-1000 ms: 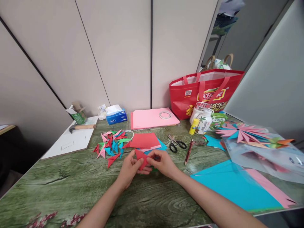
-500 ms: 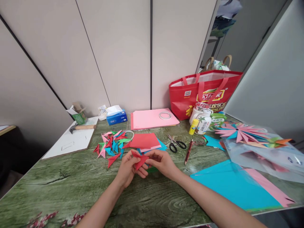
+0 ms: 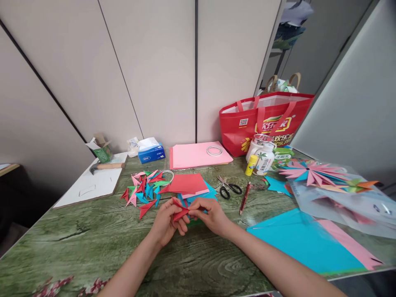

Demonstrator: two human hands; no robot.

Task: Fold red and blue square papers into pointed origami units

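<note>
A piece of folded red paper [image 3: 180, 214] is held up over the table between both hands. My left hand [image 3: 167, 220] grips its left side, thumb on top and fingers curled beneath. At its right tip, my right hand [image 3: 210, 214] pinches the paper between thumb and fingers. Just beyond lie red paper sheets [image 3: 188, 183] on top of blue sheets [image 3: 210, 194], partly hidden by my hands. To the left is a pile of small folded paper pieces [image 3: 145, 187] in red, pink, blue and green. One folded red piece [image 3: 147, 209] lies nearest my left hand.
Black-handled scissors [image 3: 229, 188] and a dark red pen [image 3: 245, 199] lie right of the sheets. A yellow glue stick [image 3: 251, 165], white bottle [image 3: 264, 161] and red bag [image 3: 229, 132] stand behind. A hammer [image 3: 108, 166] rests on a white board [image 3: 89, 189]. Blue paper [image 3: 303, 243] lies at right.
The red paper has turned and looks narrower, its right tip now pinched in my right fingers. My right hand has shifted slightly left. The table items look unchanged.
</note>
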